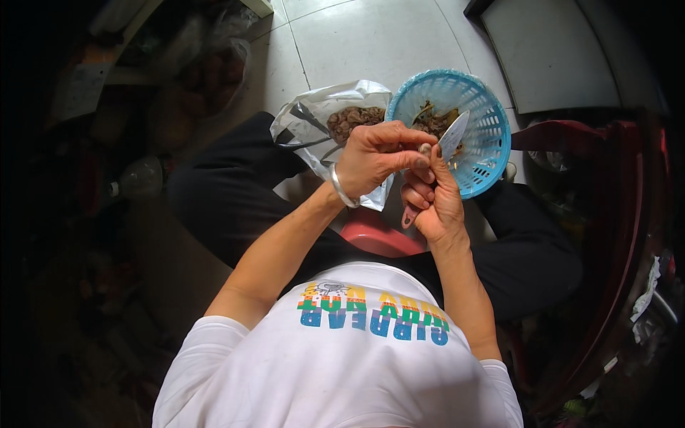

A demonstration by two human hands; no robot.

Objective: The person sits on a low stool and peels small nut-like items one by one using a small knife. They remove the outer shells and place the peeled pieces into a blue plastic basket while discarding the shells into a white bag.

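Note:
My left hand (382,152), with a silver bangle at the wrist, pinches a small pale brown piece of food (425,149) between thumb and forefinger. My right hand (436,195) is wrapped around the pink handle of a kitchen knife (455,134). The blade points up and away, over a blue plastic basket (503,144), and my right thumb lies beside the pinched piece. Brown and yellowish scraps (431,119) lie in the basket, which has a clear plastic liner. Left of it, a white plastic bag (369,88) stands open with brown, wrinkled lumps (353,120) inside.
Between my legs is a red plastic stool (380,232). An empty clear bottle (138,177) lies to the left. Dark red furniture (599,142) stands close on the right, with a pale panel (551,59) beyond it. Light floor tiles (342,43) extend ahead.

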